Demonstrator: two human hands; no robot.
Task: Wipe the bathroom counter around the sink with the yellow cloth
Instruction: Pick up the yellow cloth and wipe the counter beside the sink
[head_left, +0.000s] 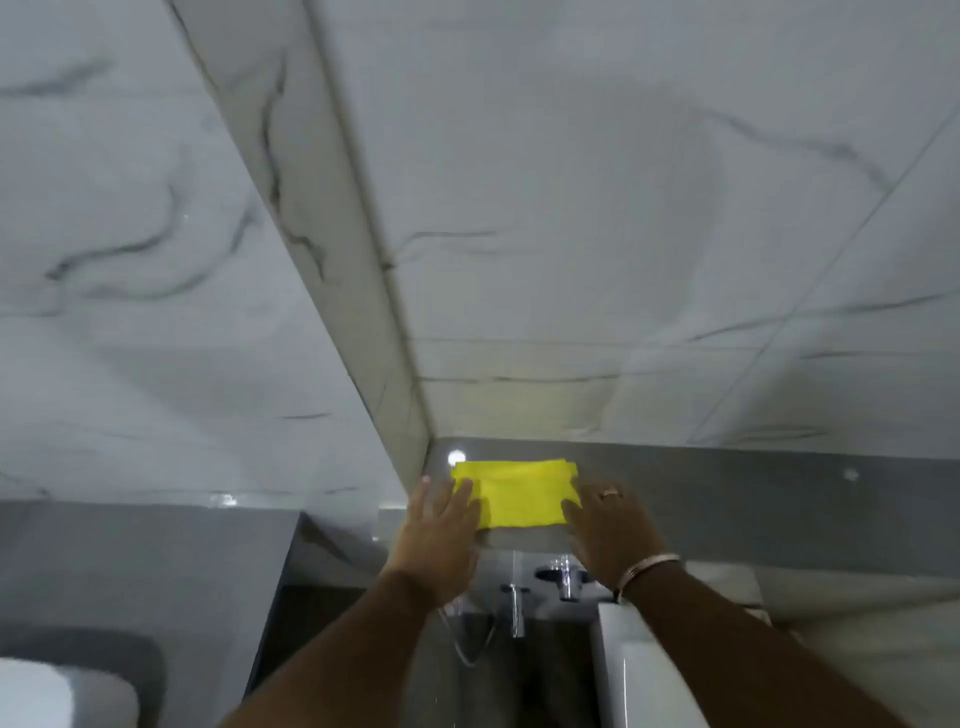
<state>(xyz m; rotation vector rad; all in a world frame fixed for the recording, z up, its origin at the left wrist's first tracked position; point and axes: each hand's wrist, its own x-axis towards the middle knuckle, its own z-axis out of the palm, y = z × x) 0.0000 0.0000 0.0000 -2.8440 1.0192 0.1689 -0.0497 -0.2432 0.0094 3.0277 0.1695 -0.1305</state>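
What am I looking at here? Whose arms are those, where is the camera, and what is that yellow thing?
The camera sits on a person's head, looking forward and down, so you see that person's own two arms. The yellow thing is a cloth, folded flat on a grey ledge below a marble-patterned wall. The left hand lies flat on the cloth's left edge, and the right hand, wearing a ring and a bracelet, presses its right edge. Neither hand is gripping it. Below are shiny taps, and a white sink edge shows at the bottom.

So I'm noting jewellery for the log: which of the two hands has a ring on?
The right hand, at the right edge of the yellow cloth, shows a ring and a wrist bangle; the left hand is bare.
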